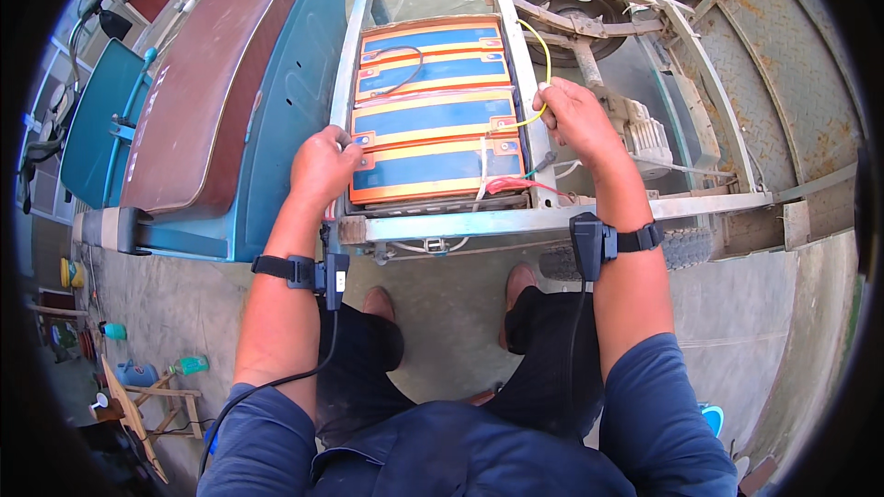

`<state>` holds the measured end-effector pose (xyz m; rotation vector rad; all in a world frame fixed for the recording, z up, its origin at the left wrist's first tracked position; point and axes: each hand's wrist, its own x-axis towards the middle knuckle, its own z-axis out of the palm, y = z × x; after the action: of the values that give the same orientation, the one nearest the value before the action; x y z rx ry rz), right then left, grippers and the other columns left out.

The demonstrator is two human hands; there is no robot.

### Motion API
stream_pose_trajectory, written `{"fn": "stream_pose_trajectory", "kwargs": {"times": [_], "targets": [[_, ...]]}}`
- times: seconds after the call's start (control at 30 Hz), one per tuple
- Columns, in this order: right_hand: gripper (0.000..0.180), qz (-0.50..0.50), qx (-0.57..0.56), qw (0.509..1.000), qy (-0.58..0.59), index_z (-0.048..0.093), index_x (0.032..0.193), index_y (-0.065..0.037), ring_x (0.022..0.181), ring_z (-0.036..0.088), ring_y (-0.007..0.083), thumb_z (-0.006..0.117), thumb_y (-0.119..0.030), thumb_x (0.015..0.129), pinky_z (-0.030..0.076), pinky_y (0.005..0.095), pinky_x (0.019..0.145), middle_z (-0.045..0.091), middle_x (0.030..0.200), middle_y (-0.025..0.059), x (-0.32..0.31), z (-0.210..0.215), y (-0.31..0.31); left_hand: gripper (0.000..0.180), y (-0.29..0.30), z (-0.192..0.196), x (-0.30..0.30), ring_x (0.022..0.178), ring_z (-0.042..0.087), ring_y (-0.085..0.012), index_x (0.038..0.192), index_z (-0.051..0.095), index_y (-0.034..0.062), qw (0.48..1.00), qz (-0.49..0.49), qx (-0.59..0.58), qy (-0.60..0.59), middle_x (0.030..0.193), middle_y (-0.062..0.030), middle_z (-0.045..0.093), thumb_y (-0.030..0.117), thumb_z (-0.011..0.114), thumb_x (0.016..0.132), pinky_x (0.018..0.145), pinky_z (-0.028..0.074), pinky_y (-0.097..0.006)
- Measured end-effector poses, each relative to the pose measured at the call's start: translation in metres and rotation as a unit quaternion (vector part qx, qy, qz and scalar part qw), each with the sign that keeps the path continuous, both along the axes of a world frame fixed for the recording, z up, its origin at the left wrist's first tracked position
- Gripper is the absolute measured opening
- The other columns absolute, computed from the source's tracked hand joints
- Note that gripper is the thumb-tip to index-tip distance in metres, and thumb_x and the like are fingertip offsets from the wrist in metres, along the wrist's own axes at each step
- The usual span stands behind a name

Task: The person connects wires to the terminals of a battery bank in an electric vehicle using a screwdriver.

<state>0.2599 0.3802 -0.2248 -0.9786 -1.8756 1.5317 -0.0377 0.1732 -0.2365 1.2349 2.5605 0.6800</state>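
Note:
Several blue and orange batteries (433, 116) sit in a row inside the metal frame (516, 219) of a vehicle. My right hand (575, 115) pinches a yellow wire (550, 53) just right of the batteries; one end of the wire reaches a battery's right corner. At the left edge of the two nearer batteries, my left hand (322, 168) is closed, fingertips by the corner terminals. What it grips, if anything, is hidden. A dark cable (419, 60) loops over the farther batteries. Red wire (505, 185) and a white strap (482, 166) lie at the near right corner.
To the left stands a brown seat (207, 83) on a blue body panel (299, 83). A wheel (575, 14) and a metal motor housing (646, 141) show through the frame on the right. Beyond them rises a rusty panel (792, 55). A wooden stool (166, 405) stands lower left.

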Motion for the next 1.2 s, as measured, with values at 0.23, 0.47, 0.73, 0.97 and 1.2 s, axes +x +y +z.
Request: {"fn": "stream_pose_trajectory", "kwargs": {"times": [0.23, 0.47, 0.73, 0.97, 1.2], "targets": [[0.025, 0.012, -0.041, 0.998, -0.036, 0.059, 0.084, -0.008, 0.051, 0.037, 0.0076, 0.051, -0.029, 0.097, 0.030, 0.0244, 0.046, 0.045, 0.064, -0.0031, -0.010, -0.002, 0.031, 0.030, 0.001, 0.004, 0.004, 0.082, 0.070, -0.0390, 0.095, 0.070, -0.0003, 1.000, 0.004, -0.003, 0.011, 0.083, -0.0236, 0.071, 0.026, 0.064, 0.081, 0.075, 0.054, -0.045], [0.023, 0.017, -0.047, 0.997, -0.053, 0.059, 0.083, -0.008, 0.051, 0.038, 0.0078, 0.052, -0.027, 0.095, 0.030, 0.0245, 0.046, 0.045, 0.063, -0.0030, -0.011, -0.008, 0.031, 0.028, 0.000, 0.005, 0.005, 0.082, 0.070, -0.0384, 0.093, 0.070, 0.0005, 1.000, 0.006, -0.011, 0.016, 0.083, -0.0229, 0.071, 0.026, 0.065, 0.081, 0.075, 0.054, -0.045], [0.027, 0.042, 0.040, 0.994, -0.098, 0.060, 0.082, -0.010, 0.053, 0.039, 0.0076, 0.052, -0.030, 0.097, 0.033, 0.0258, 0.048, 0.046, 0.064, -0.0038, -0.017, 0.003, 0.035, 0.028, 0.000, 0.002, 0.002, 0.081, 0.070, -0.0386, 0.093, 0.070, 0.0011, 1.000, -0.001, -0.005, 0.022, 0.082, -0.0226, 0.071, 0.026, 0.065, 0.081, 0.074, 0.054, -0.046], [0.034, 0.030, 0.212, 0.961, -0.176, 0.066, 0.092, -0.003, 0.084, 0.059, 0.0353, 0.051, -0.033, 0.096, 0.047, 0.0442, 0.076, 0.063, 0.087, 0.0188, -0.023, -0.001, 0.042, 0.030, 0.001, 0.006, 0.006, 0.081, 0.070, -0.0392, 0.093, 0.069, 0.0000, 1.000, -0.001, 0.004, 0.009, 0.082, -0.0231, 0.071, 0.026, 0.065, 0.081, 0.074, 0.054, -0.046], [0.037, 0.013, 0.233, 0.953, -0.191, 0.065, 0.095, 0.000, 0.096, 0.061, 0.0469, 0.050, -0.034, 0.097, 0.049, 0.0515, 0.084, 0.067, 0.098, 0.0275, -0.026, 0.000, 0.034, 0.027, 0.002, 0.005, 0.005, 0.079, 0.069, -0.0390, 0.091, 0.069, 0.0006, 1.000, -0.002, -0.005, 0.002, 0.081, -0.0226, 0.070, 0.025, 0.066, 0.080, 0.074, 0.054, -0.046]]}}
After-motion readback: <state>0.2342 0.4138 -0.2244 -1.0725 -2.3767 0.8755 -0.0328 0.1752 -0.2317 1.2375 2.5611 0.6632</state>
